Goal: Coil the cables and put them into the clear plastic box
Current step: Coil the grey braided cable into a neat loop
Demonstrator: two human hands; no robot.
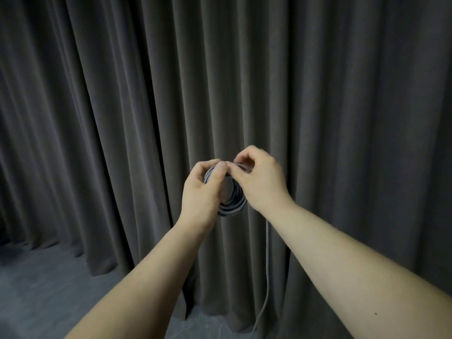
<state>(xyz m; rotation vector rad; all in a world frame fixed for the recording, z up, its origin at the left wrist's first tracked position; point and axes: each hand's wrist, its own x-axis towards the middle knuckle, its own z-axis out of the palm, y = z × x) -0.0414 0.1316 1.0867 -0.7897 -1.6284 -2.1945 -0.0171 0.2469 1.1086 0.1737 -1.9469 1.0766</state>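
I hold both arms out in front of me at chest height, and the cable [233, 204] hangs between my hands as a small round coil of several dark braided loops stacked close together. My left hand [204, 192] grasps the left side of the coil, fingers curled round the loops and thumb pressed over the top of them, so that part of the bundle is hidden behind my palm. My right hand [260, 178] is clenched lightly at the top right of the coil, its thumb and forefinger pinching a strand just beside my left thumb; the two hands nearly touch there, and I cannot tell exactly how the pinched strand joins the rest. The lower arc of the coil shows freely below and between my wrists. From behind my right wrist the loose tail of the cable drops straight down, passes in front of the curtain [122, 106], and curves away toward the bottom edge of view, where its end is out of sight. The curtain is dark grey, heavily pleated, and fills almost everything behind my hands, its hem reaching the floor [49, 289]. The floor is a dull grey surface visible at the lower left, beneath my left forearm.
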